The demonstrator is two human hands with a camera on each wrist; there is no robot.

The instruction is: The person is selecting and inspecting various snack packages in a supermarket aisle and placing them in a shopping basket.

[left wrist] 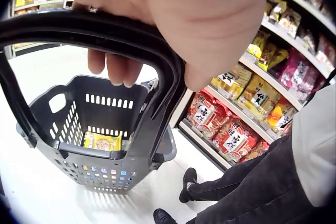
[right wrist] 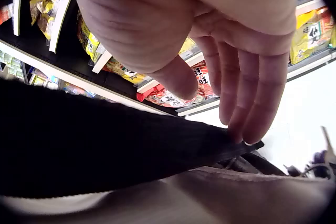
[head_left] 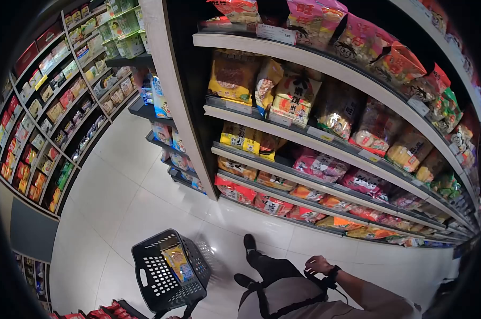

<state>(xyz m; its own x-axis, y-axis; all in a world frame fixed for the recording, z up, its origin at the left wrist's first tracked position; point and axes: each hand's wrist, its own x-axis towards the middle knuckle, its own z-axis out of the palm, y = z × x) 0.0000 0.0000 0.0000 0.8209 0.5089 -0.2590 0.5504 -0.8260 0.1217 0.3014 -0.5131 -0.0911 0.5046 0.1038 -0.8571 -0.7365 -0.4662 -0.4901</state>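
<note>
My left hand (left wrist: 173, 14) grips the black handle (left wrist: 94, 27) of a dark grey plastic shopping basket (left wrist: 113, 87), fingers curled beneath the bar. The basket hangs low at my left side, with slotted walls. Inside it lies a yellow-and-blue food packet (head_left: 177, 263), partly hidden by the front wall in the left wrist view. My right hand (head_left: 318, 265) hangs loosely curled at waist height, holding nothing. Its fingertips come close to a black strap (right wrist: 131, 140) in the right wrist view, in front of the snack shelves.
Tall shelves (head_left: 272, 114) of bagged snacks and crackers stand ahead and to the right. A wooden end panel (head_left: 179, 95) borders them, with blue packets beside it. Further shelves (head_left: 54, 106) line the far left across the pale tiled floor (head_left: 118, 181). Red packets sit at the lower left.
</note>
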